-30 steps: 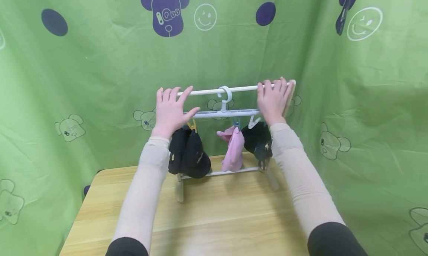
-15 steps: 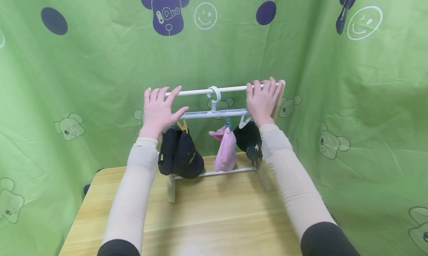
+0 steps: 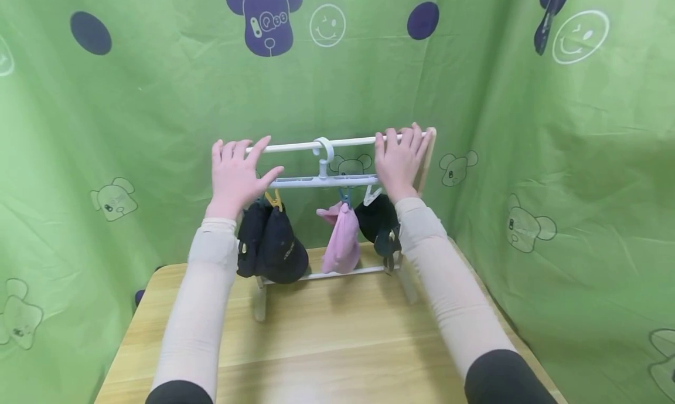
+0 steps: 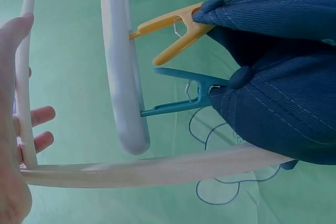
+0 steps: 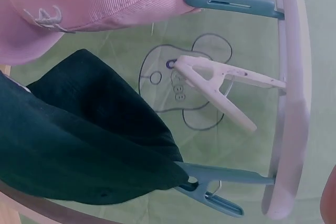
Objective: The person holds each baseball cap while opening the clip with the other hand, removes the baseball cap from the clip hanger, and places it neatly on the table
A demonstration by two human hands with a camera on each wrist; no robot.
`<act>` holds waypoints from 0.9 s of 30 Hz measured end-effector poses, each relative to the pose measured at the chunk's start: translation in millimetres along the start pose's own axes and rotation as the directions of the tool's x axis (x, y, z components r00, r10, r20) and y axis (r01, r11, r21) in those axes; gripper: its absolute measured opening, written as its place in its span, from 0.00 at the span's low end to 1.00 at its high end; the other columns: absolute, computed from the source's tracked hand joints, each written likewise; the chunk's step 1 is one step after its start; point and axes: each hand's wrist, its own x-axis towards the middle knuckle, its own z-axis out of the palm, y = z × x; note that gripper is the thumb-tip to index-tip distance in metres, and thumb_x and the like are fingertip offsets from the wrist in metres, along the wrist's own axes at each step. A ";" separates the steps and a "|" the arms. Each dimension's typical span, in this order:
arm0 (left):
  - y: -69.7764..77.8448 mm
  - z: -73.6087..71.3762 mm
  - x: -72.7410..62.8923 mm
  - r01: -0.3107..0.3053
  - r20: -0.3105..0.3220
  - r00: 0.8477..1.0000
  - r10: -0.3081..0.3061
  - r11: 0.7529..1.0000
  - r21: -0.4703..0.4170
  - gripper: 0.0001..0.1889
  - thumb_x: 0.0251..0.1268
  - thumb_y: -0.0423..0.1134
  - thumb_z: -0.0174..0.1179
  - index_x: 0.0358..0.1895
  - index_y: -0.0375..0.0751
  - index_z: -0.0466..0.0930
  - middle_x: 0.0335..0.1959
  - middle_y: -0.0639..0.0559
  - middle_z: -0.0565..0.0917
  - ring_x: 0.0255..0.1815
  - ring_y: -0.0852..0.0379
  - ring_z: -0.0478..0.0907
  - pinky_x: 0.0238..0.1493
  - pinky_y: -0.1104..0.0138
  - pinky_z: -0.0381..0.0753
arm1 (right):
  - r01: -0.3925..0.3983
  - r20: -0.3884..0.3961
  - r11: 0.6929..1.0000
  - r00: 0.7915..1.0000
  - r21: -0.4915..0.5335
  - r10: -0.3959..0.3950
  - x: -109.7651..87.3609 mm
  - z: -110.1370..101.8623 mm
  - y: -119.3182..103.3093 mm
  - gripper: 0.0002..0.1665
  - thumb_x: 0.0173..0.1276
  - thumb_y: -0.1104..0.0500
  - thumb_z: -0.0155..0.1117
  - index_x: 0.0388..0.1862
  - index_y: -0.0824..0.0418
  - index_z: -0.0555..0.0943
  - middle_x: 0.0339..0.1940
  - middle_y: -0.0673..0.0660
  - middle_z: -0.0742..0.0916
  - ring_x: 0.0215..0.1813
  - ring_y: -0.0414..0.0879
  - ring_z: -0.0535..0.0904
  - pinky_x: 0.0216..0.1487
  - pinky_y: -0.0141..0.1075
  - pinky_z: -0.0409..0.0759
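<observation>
In the head view my left hand [image 3: 235,180] grips the white top bar of a small rack [image 3: 289,148] near its left end, fingers over the bar and thumb spread. My right hand [image 3: 398,163] holds the same bar by its right end. Between them a pale blue clip hanger [image 3: 320,182] hooks over the bar. Dark caps [image 3: 278,251] hang at left from a yellow clip [image 4: 176,30] and a teal clip [image 4: 197,95]. A pink cap [image 3: 341,245] hangs mid-hanger, a dark green cap [image 5: 89,135] at right. The white clip [image 5: 210,80] holds nothing.
The rack's wooden feet [image 3: 260,304] stand on a wood-grain table [image 3: 316,357]. A lower white bar [image 3: 316,275] joins its sides. Green printed curtain [image 3: 158,116] surrounds the table at the back and both sides.
Both hands and the rack, with the hanger and caps on it, have shifted left across the table. The grip on the bar looks the same.
</observation>
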 end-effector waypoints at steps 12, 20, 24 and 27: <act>-12.4 -6.5 -3.0 0.043 0.012 0.999 -0.043 0.999 -0.014 0.40 0.62 0.76 0.41 0.75 0.65 0.55 0.63 0.42 0.73 0.65 0.39 0.64 0.76 0.45 0.41 | 0.014 -0.038 1.000 0.999 0.005 -0.014 -4.6 7.7 -17.9 0.37 0.76 0.34 0.25 0.55 0.57 0.75 0.61 0.64 0.74 0.78 0.59 0.52 0.78 0.55 0.23; -18.2 -10.6 -6.4 0.063 0.021 0.998 -0.063 0.998 -0.010 0.39 0.62 0.76 0.40 0.74 0.64 0.57 0.61 0.40 0.73 0.64 0.38 0.65 0.76 0.45 0.42 | 0.028 -0.030 1.000 0.999 0.013 -0.028 -6.2 11.1 -25.9 0.42 0.75 0.32 0.20 0.54 0.57 0.75 0.61 0.64 0.74 0.78 0.60 0.52 0.77 0.55 0.22; -22.5 -12.1 -8.2 0.082 0.013 0.997 -0.081 0.996 -0.027 0.38 0.63 0.75 0.40 0.73 0.63 0.60 0.59 0.40 0.74 0.64 0.38 0.65 0.76 0.45 0.41 | 0.040 -0.027 0.999 0.999 0.023 -0.039 -6.3 12.8 -31.4 0.41 0.75 0.33 0.21 0.54 0.57 0.75 0.60 0.64 0.74 0.77 0.60 0.53 0.78 0.56 0.22; -25.7 -13.3 -9.6 0.090 0.008 0.996 -0.090 0.995 -0.032 0.38 0.63 0.75 0.40 0.72 0.62 0.61 0.58 0.40 0.74 0.63 0.38 0.65 0.76 0.45 0.40 | 0.044 -0.030 0.999 0.999 0.030 -0.044 -6.7 14.4 -35.1 0.37 0.77 0.35 0.25 0.53 0.57 0.75 0.60 0.65 0.74 0.77 0.61 0.53 0.78 0.56 0.23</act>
